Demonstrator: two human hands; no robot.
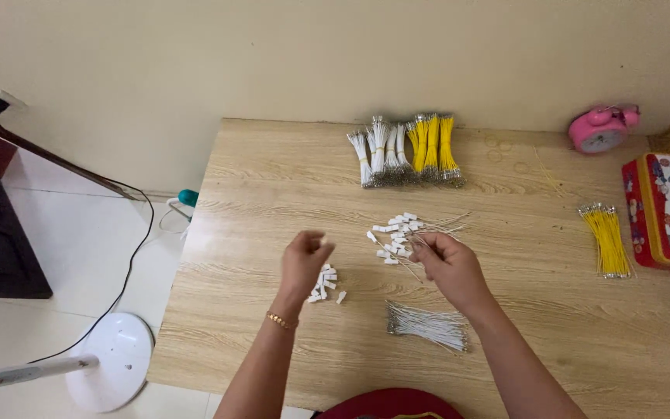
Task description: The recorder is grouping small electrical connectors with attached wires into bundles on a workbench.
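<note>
Head view: both hands are held over a wooden worktop (273, 202). The right hand (450, 268) is closed in a pinch on a thin white wire (406, 266), whose long axis runs from the fingers (426, 247) up and to the left, toward the scatter of white connector-tipped wires (398, 235) lying just beyond the fingertips. The left hand (304, 262) is raised with its fingers curled shut; something small appears to be pinched between thumb and forefinger, though this cannot be confirmed at this size. Directly beneath and slightly right of the left hand a small pile of white plastic connectors (326, 284) is seen on the worktop, nearer to that hand than to the right. A bundle of white wires (428, 324) lies below the right wrist, its axis running left to right. Farther off, white and yellow wire bundles (405, 151) stand against the wall, and loose yellow wires (608, 240) lie beside a red tin (664, 209), with a pink clock (601, 128) behind.
</note>
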